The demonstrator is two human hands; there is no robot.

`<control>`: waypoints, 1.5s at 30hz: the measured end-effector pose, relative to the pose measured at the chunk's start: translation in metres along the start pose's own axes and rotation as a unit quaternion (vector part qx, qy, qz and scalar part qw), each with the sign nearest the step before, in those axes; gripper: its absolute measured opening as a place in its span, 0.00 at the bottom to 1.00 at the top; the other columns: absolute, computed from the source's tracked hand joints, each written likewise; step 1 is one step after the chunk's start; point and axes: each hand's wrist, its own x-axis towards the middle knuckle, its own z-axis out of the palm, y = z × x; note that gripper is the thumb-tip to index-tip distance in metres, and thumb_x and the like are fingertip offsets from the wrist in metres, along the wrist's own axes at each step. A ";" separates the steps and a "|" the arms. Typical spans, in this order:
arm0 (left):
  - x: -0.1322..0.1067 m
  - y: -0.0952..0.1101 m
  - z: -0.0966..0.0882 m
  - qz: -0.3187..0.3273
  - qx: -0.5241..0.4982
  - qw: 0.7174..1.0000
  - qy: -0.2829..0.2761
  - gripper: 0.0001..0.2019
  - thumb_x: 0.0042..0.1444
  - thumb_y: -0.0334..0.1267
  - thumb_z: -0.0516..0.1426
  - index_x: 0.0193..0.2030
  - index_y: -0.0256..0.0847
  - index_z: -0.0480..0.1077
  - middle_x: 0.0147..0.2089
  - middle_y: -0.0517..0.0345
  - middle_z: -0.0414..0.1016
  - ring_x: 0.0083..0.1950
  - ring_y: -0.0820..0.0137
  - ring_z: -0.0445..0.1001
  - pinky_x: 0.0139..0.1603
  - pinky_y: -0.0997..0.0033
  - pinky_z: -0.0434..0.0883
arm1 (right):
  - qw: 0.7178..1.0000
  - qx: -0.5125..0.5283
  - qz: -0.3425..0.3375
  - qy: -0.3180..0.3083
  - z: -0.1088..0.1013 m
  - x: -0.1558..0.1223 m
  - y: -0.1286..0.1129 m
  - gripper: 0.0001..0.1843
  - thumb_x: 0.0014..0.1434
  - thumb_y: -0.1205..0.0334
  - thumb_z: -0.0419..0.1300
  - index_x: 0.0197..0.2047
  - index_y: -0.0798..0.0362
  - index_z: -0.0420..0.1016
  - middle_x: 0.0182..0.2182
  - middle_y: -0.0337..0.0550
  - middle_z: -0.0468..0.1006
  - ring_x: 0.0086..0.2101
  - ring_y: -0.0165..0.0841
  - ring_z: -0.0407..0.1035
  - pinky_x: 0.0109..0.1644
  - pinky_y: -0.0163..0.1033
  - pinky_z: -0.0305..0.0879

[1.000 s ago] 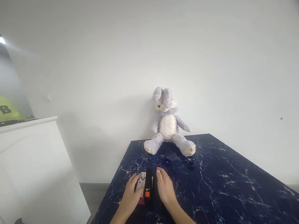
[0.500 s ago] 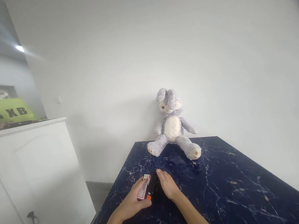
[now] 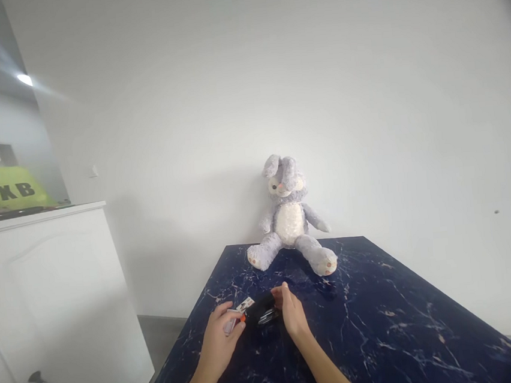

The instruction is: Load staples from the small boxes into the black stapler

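Observation:
My left hand [image 3: 218, 338] is closed around a small white and pink printed box [image 3: 245, 304], which its fingers partly cover. The thumb and fingers also meet the orange-marked left end of a black, case-like object [image 3: 260, 306]. Silvery shapes show on the near side of that black object; I cannot make out what they are. My right hand [image 3: 293, 314] curls around its right end, thumb up. Both hands are above the dark blue marbled table [image 3: 385, 317].
A grey plush rabbit [image 3: 289, 218] sits against the wall at the table's far edge. To the left stands a white cabinet [image 3: 57, 295] with a green bag [image 3: 2, 187] on top.
The black object has turned from pointing away from me to lying more crosswise, showing silvery shapes. My left hand has shifted slightly up and left. The view has swung slightly right.

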 end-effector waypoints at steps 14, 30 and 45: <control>0.002 0.005 -0.001 0.039 0.139 0.989 0.034 0.13 0.61 0.48 0.56 0.36 0.53 0.83 0.57 0.54 0.76 0.58 0.53 0.72 0.59 0.51 0.71 | 0.999 0.004 0.002 0.035 -0.001 -0.001 -0.002 0.43 0.65 0.33 0.34 0.41 0.57 0.80 0.42 0.54 0.82 0.43 0.42 0.77 0.50 0.40 0.71; -0.004 -0.003 -0.008 -0.024 0.167 0.985 0.038 0.23 0.55 0.37 0.53 0.58 0.45 0.70 0.57 0.48 0.71 0.57 0.54 0.71 0.57 0.55 0.69 | 0.971 -0.206 -0.122 0.027 -0.025 -0.021 0.000 0.18 0.49 0.73 0.48 0.29 0.49 0.78 0.44 0.44 0.77 0.47 0.41 0.69 0.54 0.42 0.62; 0.002 -0.009 -0.004 -0.029 0.024 0.991 0.132 0.15 0.58 0.42 0.55 0.51 0.46 0.72 0.55 0.51 0.75 0.55 0.56 0.74 0.56 0.56 0.72 | 0.847 -0.488 -0.200 0.066 -0.022 -0.031 -0.006 0.22 0.60 0.73 0.48 0.52 0.51 0.75 0.45 0.48 0.78 0.45 0.43 0.69 0.49 0.43 0.58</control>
